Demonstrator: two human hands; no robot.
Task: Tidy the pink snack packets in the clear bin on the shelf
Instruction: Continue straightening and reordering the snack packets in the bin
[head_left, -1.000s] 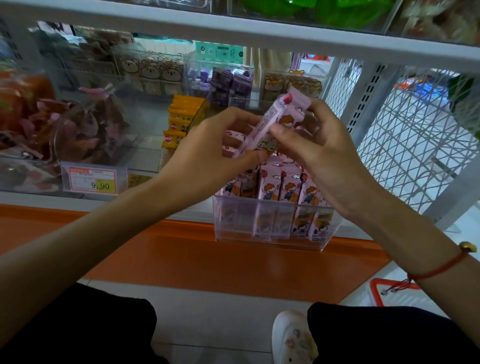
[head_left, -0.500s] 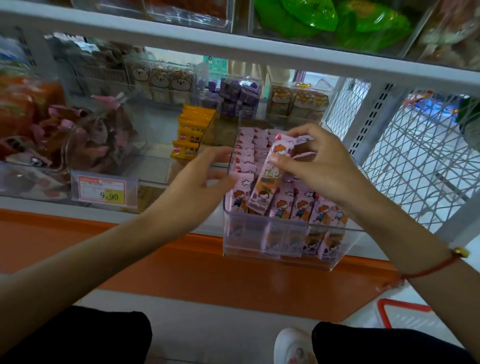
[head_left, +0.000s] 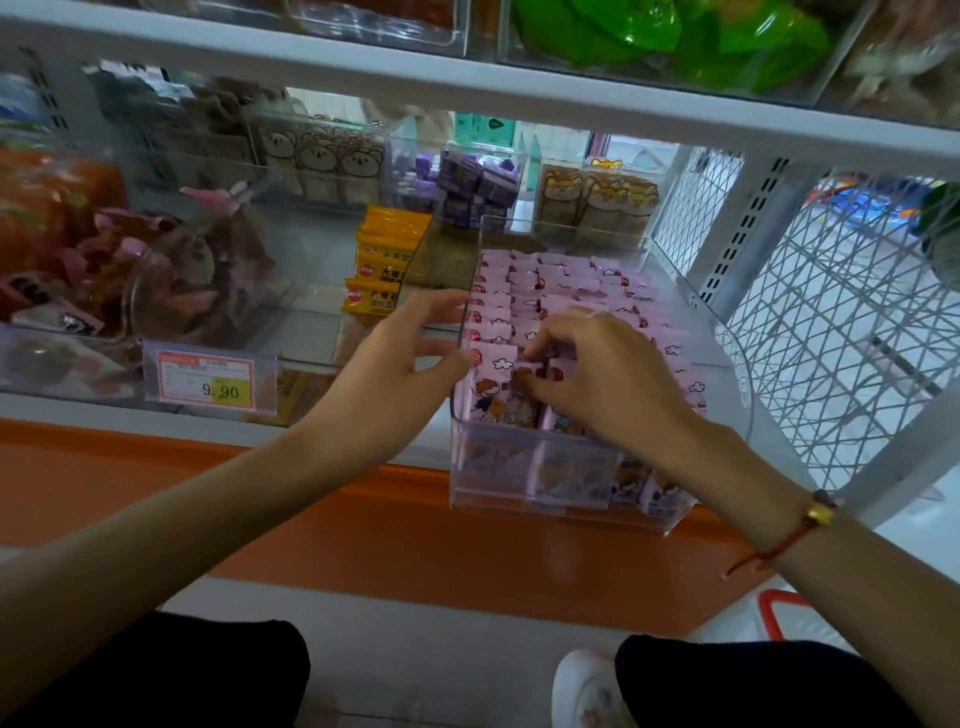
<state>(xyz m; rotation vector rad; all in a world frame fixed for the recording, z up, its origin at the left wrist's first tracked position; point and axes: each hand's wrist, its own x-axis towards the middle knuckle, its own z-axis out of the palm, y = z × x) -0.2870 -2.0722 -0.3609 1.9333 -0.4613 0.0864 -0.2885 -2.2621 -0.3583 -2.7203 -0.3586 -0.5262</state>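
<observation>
A clear bin (head_left: 530, 483) stands on the shelf, pulled part-way over its front edge and filled with rows of upright pink snack packets (head_left: 550, 291). My right hand (head_left: 602, 379) reaches down into the front row, its fingers curled on a pink packet (head_left: 524, 389) that sits between its neighbours. My left hand (head_left: 400, 364) rests on the bin's left wall with fingers spread, the thumb near the front-left packet (head_left: 488, 384).
Yellow packets (head_left: 382, 265) lie left of the bin. Further left is a clear bin of pink and brown sweets (head_left: 171, 275) above a 9.90 price tag (head_left: 208, 382). Purple boxes (head_left: 475, 189) and bear packets stand behind. A white wire side panel (head_left: 841, 322) closes the right. An upper shelf (head_left: 467, 88) hangs overhead.
My right hand has carried the pink packet from mid-air down into the bin's front row. My left hand let go of it and moved to the bin's left wall.
</observation>
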